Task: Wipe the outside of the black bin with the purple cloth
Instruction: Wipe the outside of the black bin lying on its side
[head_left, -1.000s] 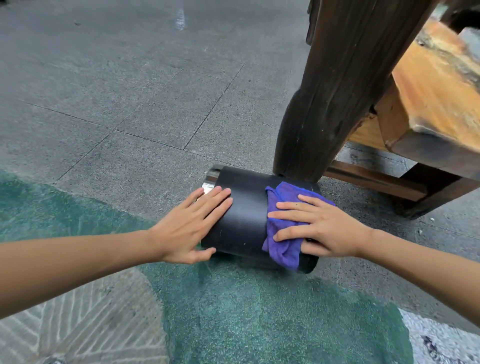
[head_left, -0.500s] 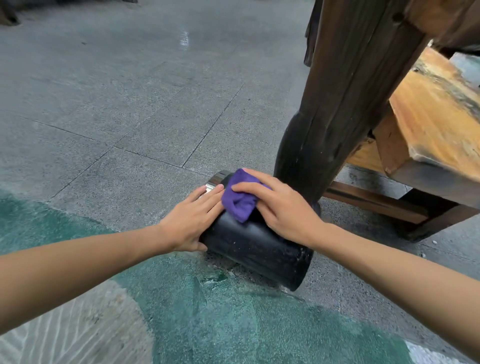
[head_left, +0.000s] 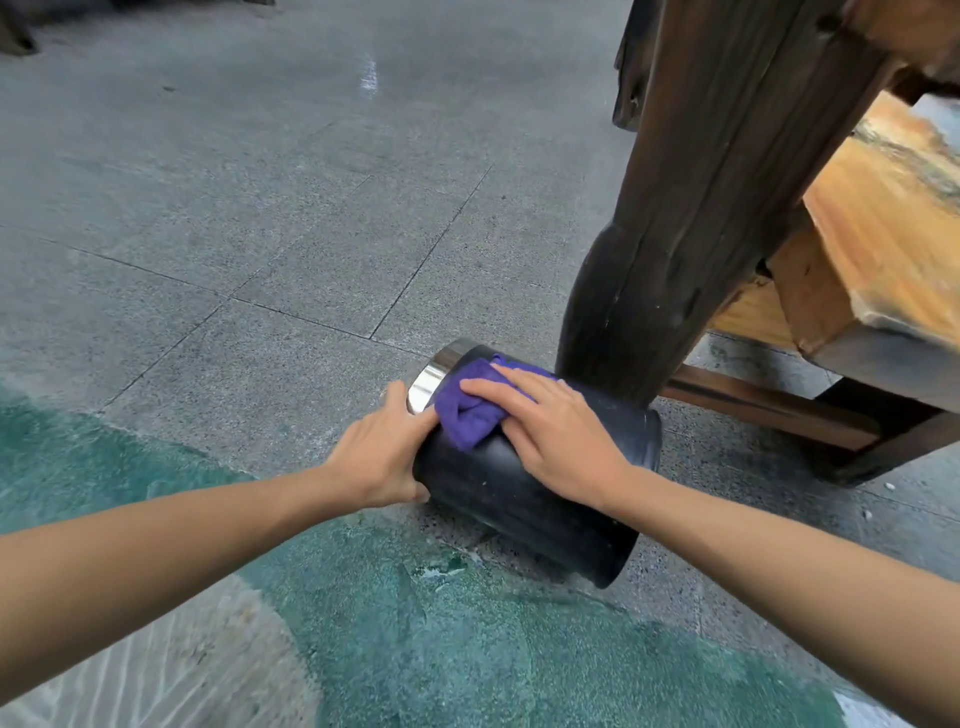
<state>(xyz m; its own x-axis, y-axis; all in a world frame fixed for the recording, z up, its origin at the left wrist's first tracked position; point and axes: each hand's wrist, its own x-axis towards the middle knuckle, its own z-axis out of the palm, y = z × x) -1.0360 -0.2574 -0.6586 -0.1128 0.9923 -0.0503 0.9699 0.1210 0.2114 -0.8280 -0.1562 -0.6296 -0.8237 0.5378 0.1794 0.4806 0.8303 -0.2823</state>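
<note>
My left hand (head_left: 382, 457) rests flat-fingered against the near wall of the black bin (head_left: 540, 493), just under its shiny metal rim (head_left: 428, 382), holding nothing but steadying it; the bin lies on its side on the paved floor (head_left: 260, 234), where the grey slabs meet the green painted patch (head_left: 415, 623), its far side against the foot of the dark wooden post (head_left: 675, 234). My right hand (head_left: 561, 436) lies spread and straight-fingered on the purple cloth (head_left: 467, 410), pressing it to the top of the bin near the rim end.

I judge the risk to be rolling; the bin is round, and a hard push could turn it out from under my left palm, or the bunched cloth could slip off over the rim.

A second ago the cloth was draped at the base end; half a second ago it had reached the rim end, where it remains, and the bin has swung round.
</note>
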